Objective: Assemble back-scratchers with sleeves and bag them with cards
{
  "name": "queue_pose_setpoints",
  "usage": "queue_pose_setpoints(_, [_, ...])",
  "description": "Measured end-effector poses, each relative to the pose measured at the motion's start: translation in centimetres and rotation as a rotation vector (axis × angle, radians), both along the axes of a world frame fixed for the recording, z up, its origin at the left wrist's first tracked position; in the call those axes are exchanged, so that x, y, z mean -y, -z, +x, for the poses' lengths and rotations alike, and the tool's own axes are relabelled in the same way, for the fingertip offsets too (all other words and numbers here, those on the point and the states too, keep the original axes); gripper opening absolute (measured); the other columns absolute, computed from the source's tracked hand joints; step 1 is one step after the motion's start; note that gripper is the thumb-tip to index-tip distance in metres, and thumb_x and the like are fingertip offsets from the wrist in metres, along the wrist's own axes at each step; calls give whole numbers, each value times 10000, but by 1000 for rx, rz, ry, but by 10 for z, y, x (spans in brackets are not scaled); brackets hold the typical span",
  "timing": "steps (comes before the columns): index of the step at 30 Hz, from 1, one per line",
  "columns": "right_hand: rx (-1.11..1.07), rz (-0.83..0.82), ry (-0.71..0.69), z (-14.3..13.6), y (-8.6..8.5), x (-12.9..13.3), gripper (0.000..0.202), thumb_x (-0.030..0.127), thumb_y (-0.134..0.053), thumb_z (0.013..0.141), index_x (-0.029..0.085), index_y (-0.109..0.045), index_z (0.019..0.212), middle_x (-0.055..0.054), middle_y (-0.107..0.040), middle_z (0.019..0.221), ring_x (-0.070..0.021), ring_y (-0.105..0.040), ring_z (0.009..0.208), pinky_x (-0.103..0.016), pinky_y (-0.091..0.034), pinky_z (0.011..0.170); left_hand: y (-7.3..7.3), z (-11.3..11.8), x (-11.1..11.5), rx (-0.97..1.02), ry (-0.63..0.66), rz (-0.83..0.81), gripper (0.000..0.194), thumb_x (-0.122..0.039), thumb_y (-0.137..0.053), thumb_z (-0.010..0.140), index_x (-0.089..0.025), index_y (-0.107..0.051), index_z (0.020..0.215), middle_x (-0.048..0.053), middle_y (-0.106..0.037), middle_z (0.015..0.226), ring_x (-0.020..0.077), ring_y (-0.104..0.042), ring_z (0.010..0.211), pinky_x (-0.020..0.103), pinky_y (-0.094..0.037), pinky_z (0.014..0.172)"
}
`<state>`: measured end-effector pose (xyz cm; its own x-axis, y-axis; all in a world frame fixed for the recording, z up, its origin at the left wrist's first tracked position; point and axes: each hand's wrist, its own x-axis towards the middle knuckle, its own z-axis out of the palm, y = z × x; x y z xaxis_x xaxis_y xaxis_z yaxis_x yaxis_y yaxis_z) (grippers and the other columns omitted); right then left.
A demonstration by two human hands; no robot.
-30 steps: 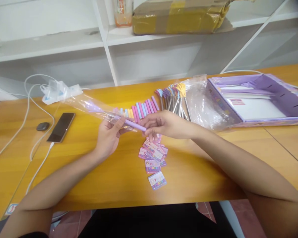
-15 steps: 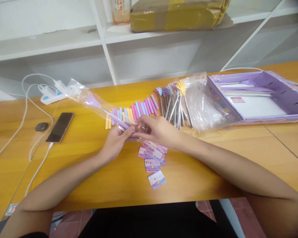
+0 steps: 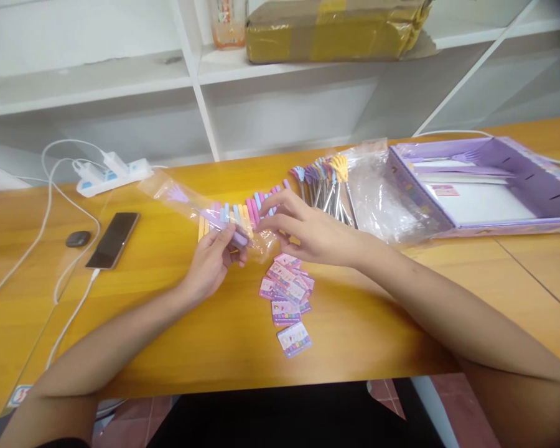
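My left hand [image 3: 213, 258] is closed around a purple hand-shaped back scratcher [image 3: 219, 224] inside a clear plastic bag [image 3: 161, 186]. The scratcher's claw end points up and to the left. At the bag's lower right end, my right hand [image 3: 303, 230] has its fingers bent and apart; whether a fingertip touches the film I cannot tell. Behind the hands lies a row of coloured handle sleeves [image 3: 252, 208], partly covered by my right hand. Several metal-stemmed back scratchers [image 3: 329, 186] are piled farther right. Below my right hand, small printed cards [image 3: 287, 286] overlap in a loose heap.
Clear plastic bags [image 3: 382, 199] lie beside a purple open box [image 3: 452, 218] on the right. To the left are a phone [image 3: 113, 239] on a cable, a dark mouse-like object [image 3: 78, 239] and a power strip [image 3: 114, 177]. A taped carton [image 3: 336, 31] sits on the shelf above.
My right hand has come away from my left and moved slightly right, its fingers spreading. The bagged scratcher has shifted a little, and its bag end now shows between the hands.
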<state>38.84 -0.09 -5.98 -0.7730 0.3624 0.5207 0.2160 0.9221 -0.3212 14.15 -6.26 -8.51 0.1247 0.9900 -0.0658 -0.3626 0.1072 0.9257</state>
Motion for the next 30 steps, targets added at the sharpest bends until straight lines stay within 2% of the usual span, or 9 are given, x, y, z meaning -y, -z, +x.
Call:
queue_pose_setpoints(3, [-35, 55, -60, 1, -1, -3, 141, 192, -572, 1107, 220, -697, 1166, -129, -534, 1360, -207, -631, 1080, -369, -567, 856, 1, 0, 0, -26, 23, -17, 455, -596, -885, 890, -159, -761, 912, 28, -716, 786, 105, -624, 572, 207, -502, 502])
queue_pose_setpoints(7, [-153, 8, -151, -3, -1, -4, 113, 297, -653, 1117, 232, -739, 1086, -97, -591, 1260, -227, -623, 1178, -408, -566, 975, 4, 1, 2, -100, 109, -49, 503, -636, -881, 877, -156, -759, 968, 21, -697, 754, 116, -630, 576, 216, -508, 513])
queue_pose_setpoints(12, [-261, -196, -12, -12, 6, 0, 159, 367, -736, 1063, 224, -715, 997, -101, -634, 1226, -254, -625, 1180, -461, -539, 1051, 11, 1, 4, -172, 219, -16, 509, -644, -859, 896, -168, -727, 1019, 11, -688, 766, 127, -638, 583, 235, -528, 527])
queue_pose_setpoints(15, [-247, -381, 32, -16, 8, 3, 186, 376, -735, 1048, 217, -680, 968, -91, -684, 1174, -230, -659, 1085, -401, -564, 953, 15, -1, 6, -181, 290, 3, 517, -685, -803, 929, -183, -707, 1008, 13, -688, 760, 142, -655, 586, 246, -535, 523])
queue_pose_setpoints(18, [-214, -553, 86, -18, 9, 6, 244, 422, -721, 1045, 214, -650, 938, -49, -711, 978, -177, -662, 870, -337, -545, 808, 17, -3, 6, -208, 315, 47, 567, -736, -752, 941, -171, -745, 988, 56, -722, 802, 158, -681, 607, 262, -545, 531])
queue_pose_setpoints(22, [-206, -600, 113, -20, 9, 9, 271, 426, -738, 1014, 211, -625, 895, -7, -670, 806, -142, -611, 731, -308, -487, 703, 18, -4, 5, -266, 279, 85, 596, -751, -761, 923, -155, -759, 919, 60, -714, 760, 153, -664, 583, 263, -531, 526])
queue_pose_setpoints(26, [-277, -690, 51, -23, 12, 11, 289, 428, -807, 976, 209, -623, 936, 2, -669, 838, -133, -619, 736, -306, -503, 700, 16, -3, 4, -363, 269, 88, 522, -678, -796, 930, -167, -712, 867, 23, -669, 683, 142, -630, 569, 255, -517, 538])
queue_pose_setpoints(30, [-373, -931, 9, -25, 13, 12, 419, 398, -880, 922, 206, -603, 1171, 14, -687, 903, -131, -656, 766, -291, -520, 691, 14, -2, 8, -417, 347, 87, 510, -657, -797, 932, -177, -692, 796, 25, -669, 664, 147, -624, 572, 269, -511, 552])
